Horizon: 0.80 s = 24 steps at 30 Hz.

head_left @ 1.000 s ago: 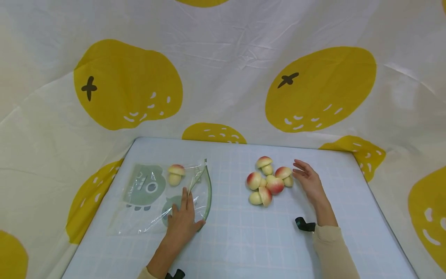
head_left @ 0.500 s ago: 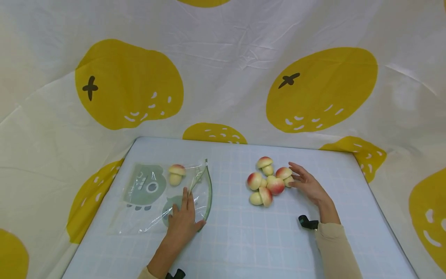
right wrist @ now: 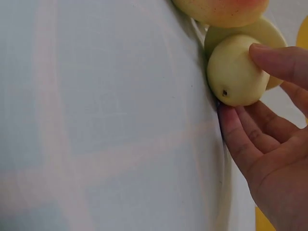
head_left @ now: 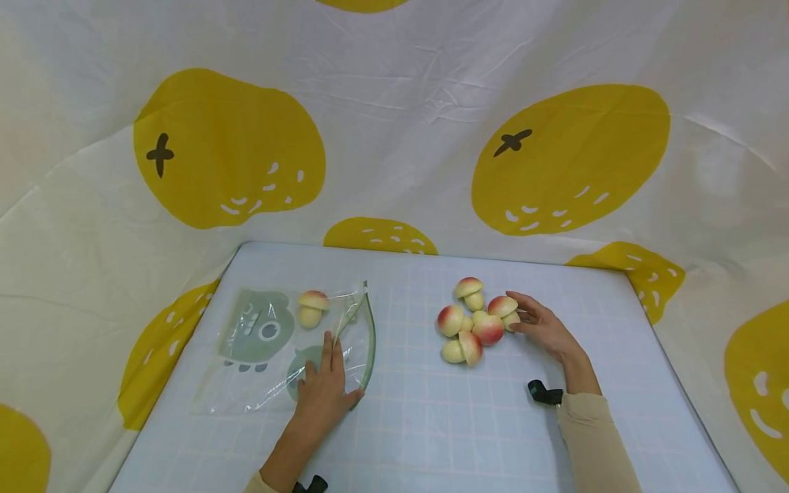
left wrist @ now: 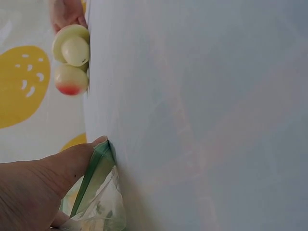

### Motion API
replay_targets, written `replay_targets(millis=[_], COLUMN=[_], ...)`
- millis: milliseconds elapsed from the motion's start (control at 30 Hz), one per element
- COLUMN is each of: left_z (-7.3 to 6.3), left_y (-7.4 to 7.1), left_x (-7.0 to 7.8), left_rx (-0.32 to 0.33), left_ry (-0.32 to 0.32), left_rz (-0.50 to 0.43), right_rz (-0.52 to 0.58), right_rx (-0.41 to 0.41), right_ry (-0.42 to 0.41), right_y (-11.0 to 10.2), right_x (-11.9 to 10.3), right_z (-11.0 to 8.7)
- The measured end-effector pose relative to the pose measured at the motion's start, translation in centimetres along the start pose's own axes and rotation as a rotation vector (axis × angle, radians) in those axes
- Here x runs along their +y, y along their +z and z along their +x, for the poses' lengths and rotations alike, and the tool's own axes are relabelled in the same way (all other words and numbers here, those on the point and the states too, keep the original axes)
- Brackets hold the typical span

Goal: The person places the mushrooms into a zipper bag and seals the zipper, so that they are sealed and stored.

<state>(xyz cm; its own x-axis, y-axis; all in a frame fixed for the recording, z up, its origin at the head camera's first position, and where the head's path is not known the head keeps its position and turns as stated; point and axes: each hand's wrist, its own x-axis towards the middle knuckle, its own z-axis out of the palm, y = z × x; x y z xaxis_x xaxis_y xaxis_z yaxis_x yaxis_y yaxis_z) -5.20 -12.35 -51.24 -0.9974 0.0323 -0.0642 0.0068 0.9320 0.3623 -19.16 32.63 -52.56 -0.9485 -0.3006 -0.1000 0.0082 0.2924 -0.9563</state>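
My left hand [head_left: 323, 394] lies with fingers extended on a clear zip bag [head_left: 259, 325] printed with green monster figures. Its thumb [left wrist: 72, 161] is at the green zip edge, and the bag's mouth gapes towards the right. One toy mushroom [head_left: 311, 309] shows within the bag's outline near its far side. My right hand [head_left: 548, 335] pinches another toy mushroom [right wrist: 233, 72] at the right of a cluster, thumb on the pale stem and fingertips around its lower side. The rest of the cluster is several red-and-cream toy mushrooms [head_left: 488, 330] lying close together.
A pale blue checked cloth covers the table [head_left: 419, 411]. White fabric with yellow fruit prints [head_left: 394, 171] hangs behind and beside it. Black wrist devices [head_left: 545, 392] sit at both wrists, below the beige sleeves.
My right hand has moved left onto the rightmost toy mushroom of the cluster, and its fingers have closed around it. The left hand and the bag have stayed in place.
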Motion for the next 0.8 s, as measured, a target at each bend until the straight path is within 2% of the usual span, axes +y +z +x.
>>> replay_targets(millis=[500, 800], left_z=[0.10, 0.05], left_y=[0.27, 0.07], left_x=[-0.23, -0.10], left_rx=[0.007, 0.006], left_ry=[0.005, 0.004], left_rz=[0.010, -0.001], right_rz=[0.059, 0.053], right_rx=[0.017, 0.057], right_ry=[-0.008, -0.012], right_y=[0.32, 0.23], right_x=[0.32, 0.23], right_z=[-0.15, -0.20])
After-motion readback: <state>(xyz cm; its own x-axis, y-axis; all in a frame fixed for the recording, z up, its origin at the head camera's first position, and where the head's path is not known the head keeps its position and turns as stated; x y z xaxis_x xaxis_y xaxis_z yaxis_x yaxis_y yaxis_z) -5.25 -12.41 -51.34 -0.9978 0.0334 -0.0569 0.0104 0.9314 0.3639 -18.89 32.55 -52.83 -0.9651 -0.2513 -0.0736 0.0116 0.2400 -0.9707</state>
